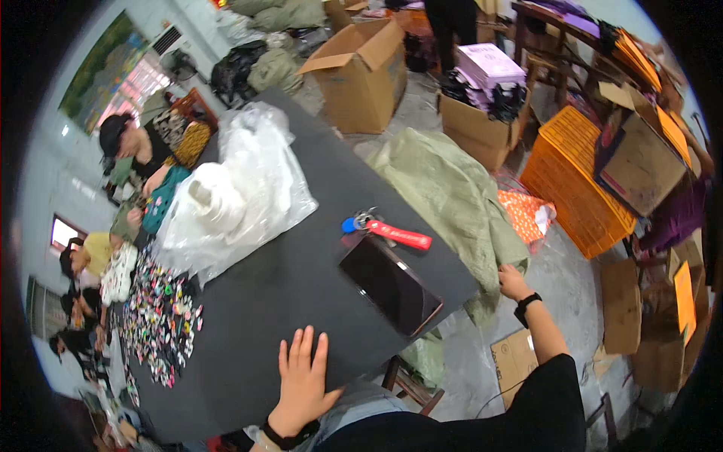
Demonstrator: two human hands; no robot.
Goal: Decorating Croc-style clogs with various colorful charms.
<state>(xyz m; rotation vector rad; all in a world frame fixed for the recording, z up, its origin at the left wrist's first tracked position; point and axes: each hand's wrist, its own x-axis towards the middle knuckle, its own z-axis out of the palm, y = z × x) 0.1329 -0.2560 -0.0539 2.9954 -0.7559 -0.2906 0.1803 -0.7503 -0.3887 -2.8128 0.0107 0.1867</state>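
Right hand (514, 282) grips green sack (444, 188) just off right corner of tabletop (256, 324); left hand (303, 380) lies flat by near edge, fingers apart; phone (389, 285), same corner.

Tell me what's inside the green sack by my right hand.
Only outer folds of the green sack show, with your right hand at its edge; any contents are covered.

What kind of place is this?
Probably a workshop or packing room: there are cardboard boxes, an orange crate, and a heap of small colourful pieces on a dark table.
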